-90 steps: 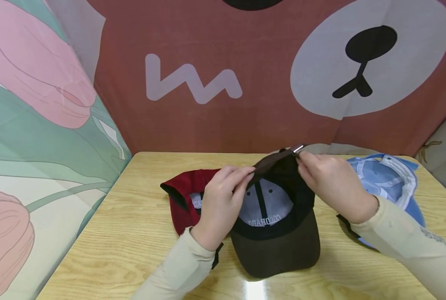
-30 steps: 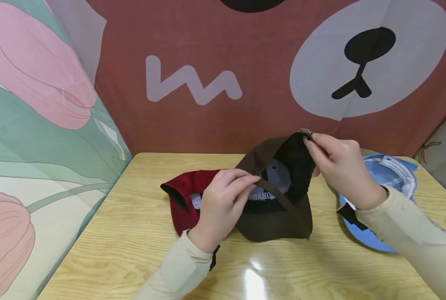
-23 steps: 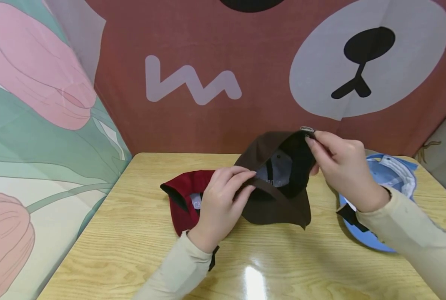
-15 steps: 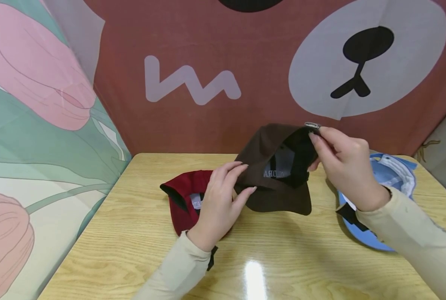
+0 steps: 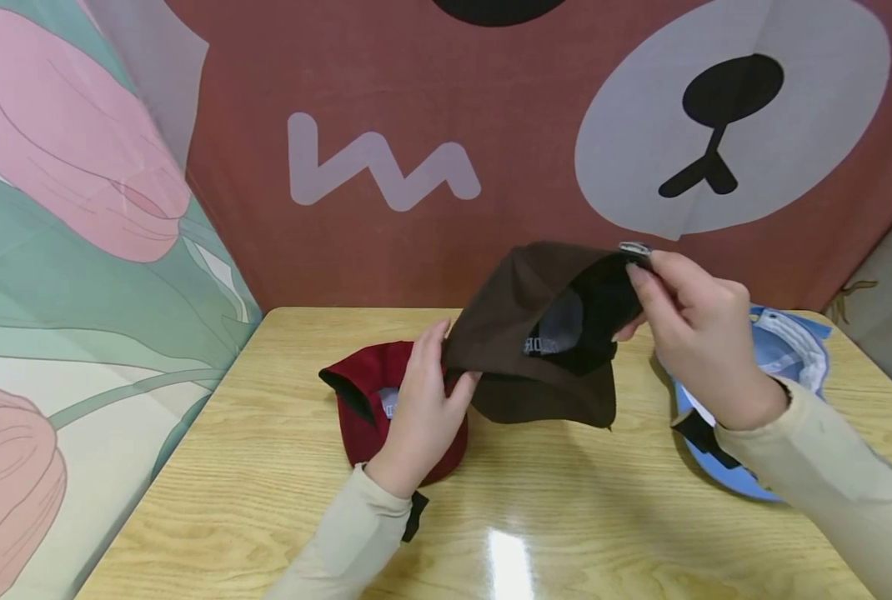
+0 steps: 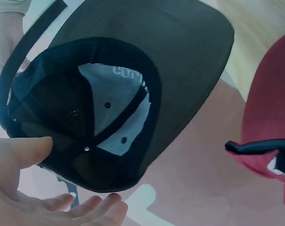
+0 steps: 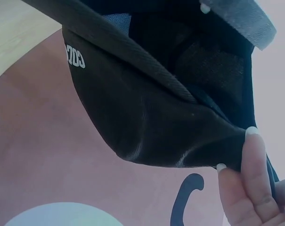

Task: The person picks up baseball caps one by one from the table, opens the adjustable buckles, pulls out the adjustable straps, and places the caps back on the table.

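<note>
Releasing the strap (image 6: 23, 40), left grip (image 5: 425, 408) now spreads loose; right grip (image 5: 697, 333) stays clamped on the brown cap (image 5: 502, 325) between both, so the strap hangs unheld.

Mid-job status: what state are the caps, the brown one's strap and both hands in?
Brown cap: held above the table, inside showing.
Strap: unfastened, end loose.
Red cap: on the table, inside partly showing.
Blue cap: on the table, partly hidden.
Left hand: spread, at the brown cap's edge.
Right hand: pinching the brown cap's edge.
</note>
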The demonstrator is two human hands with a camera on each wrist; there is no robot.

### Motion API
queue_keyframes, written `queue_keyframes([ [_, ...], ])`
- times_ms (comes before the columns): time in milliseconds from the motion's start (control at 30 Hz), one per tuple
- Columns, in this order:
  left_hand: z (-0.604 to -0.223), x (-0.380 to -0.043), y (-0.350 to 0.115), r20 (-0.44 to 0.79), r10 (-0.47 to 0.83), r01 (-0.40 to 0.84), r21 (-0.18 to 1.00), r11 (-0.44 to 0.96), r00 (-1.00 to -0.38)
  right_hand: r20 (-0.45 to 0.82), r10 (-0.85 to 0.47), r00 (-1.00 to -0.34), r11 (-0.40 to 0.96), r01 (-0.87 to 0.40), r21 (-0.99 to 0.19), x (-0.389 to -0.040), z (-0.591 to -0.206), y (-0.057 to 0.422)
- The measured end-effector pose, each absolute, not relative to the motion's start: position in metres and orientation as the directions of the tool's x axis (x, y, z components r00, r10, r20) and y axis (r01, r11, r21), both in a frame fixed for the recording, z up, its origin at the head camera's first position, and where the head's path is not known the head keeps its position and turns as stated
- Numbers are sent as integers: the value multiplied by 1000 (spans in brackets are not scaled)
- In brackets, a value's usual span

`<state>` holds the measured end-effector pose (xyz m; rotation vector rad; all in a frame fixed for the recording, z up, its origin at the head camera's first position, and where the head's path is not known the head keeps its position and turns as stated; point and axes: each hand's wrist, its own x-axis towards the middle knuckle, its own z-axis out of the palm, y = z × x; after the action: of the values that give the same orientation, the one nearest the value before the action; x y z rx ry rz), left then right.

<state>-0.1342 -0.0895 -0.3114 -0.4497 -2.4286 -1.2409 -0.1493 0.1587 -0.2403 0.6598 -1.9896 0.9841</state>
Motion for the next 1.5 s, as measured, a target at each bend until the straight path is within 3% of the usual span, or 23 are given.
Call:
queue_keyframes([
  [233,-318,-137,-92,247,52,248,898,363,-968,845,-100,-525,547,-738,-394,-146,-240,159],
  [467,-328,-145,-92,120,80,127,988,87,-990,857,-95,-506,532,-753,-386,-144,-242,159],
  [767,-331,-145,-94,66,39,61,992,-113,-997,869,-136,-475,542,-770,-336,-143,-247,162],
  [1067,-323,-138,-97,41,7,36,949,-313,-999,908,-166,-385,571,-788,-230,-149,-258,164],
  [1500,-319,-135,-96,44,-13,46,918,-394,-999,822,-304,-481,588,-774,-235,-144,-263,173],
])
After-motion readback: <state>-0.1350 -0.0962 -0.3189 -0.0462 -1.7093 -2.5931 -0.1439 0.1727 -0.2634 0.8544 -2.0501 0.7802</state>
